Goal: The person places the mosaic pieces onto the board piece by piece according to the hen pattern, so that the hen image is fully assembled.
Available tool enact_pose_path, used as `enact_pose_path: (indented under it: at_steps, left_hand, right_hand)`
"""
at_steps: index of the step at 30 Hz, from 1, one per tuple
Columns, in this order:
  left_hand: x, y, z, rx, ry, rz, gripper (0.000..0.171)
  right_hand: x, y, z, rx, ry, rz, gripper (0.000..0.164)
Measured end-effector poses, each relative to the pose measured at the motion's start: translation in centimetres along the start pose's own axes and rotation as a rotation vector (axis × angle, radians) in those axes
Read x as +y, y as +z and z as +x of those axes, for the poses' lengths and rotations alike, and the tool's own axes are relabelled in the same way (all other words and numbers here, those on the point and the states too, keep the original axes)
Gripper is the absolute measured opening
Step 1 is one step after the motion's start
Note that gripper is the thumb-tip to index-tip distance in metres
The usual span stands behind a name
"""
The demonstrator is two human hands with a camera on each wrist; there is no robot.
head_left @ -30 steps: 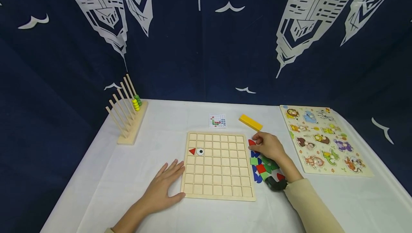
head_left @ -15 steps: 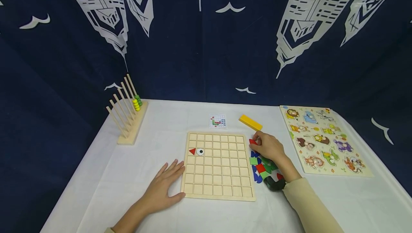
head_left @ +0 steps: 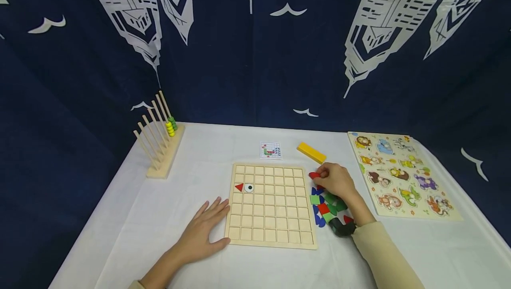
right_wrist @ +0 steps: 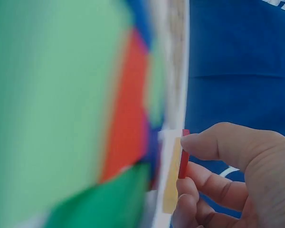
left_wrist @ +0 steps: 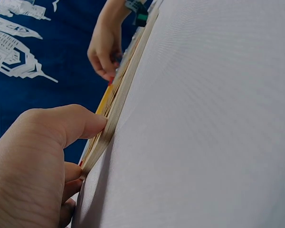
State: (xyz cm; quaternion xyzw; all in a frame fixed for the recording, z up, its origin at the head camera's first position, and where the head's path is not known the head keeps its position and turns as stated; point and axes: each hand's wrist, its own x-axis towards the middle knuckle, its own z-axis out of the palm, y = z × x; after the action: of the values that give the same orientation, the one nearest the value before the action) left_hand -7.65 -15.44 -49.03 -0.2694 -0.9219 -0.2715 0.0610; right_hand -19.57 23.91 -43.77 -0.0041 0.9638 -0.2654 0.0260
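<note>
A square wooden grid board [head_left: 269, 211] lies on the white table, with a red triangle [head_left: 239, 187] and a white eye tile [head_left: 249, 188] in neighbouring cells near its left side. My left hand [head_left: 205, 231] rests with spread fingers at the board's left edge; the thumb touches the edge in the left wrist view. Beyond the board's right side, my right hand [head_left: 336, 180] pinches a red piece [right_wrist: 184, 159] between thumb and fingers. Its full outline is partly hidden by the fingers. Under and in front of that hand lies a pile of coloured pieces [head_left: 323, 209], green, blue and red.
A small pattern card [head_left: 271, 150] and a yellow bar [head_left: 311, 152] lie behind the board. Far left stands a wooden peg stand [head_left: 165, 156] with yellow and green beads. An animal puzzle board [head_left: 403, 176] lies to the right. Dark patterned cloth hangs behind.
The right hand stays over the pile and shifts slightly, turning the red piece; another bit of red now shows below its fingers. The left hand keeps its place at the board.
</note>
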Motion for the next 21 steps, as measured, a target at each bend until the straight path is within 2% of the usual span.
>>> enact_pose_path:
  at_steps: [4,9,15,21]
  left_hand:
    - [-0.1,-0.3,0.0,-0.002,-0.008,-0.005,0.078]
    - [-0.3,-0.4,0.0,-0.011,-0.017,-0.017,0.078]
    - [-0.3,0.0,-0.1,-0.019,-0.017,-0.015,0.078]
    - [-0.2,0.0,0.0,-0.017,-0.004,-0.013,0.077]
  right_hand:
    - [-1.7,-0.4,0.3,0.048,-0.102,0.016,0.024]
    - [-5.5,0.2,0.8,0.066,-0.254,0.037,0.019]
    - [-10.0,2.6,1.6,-0.012,-0.374,0.043,0.018]
    - [-12.7,5.3,2.1,-0.116,-0.464,-0.004,0.017]
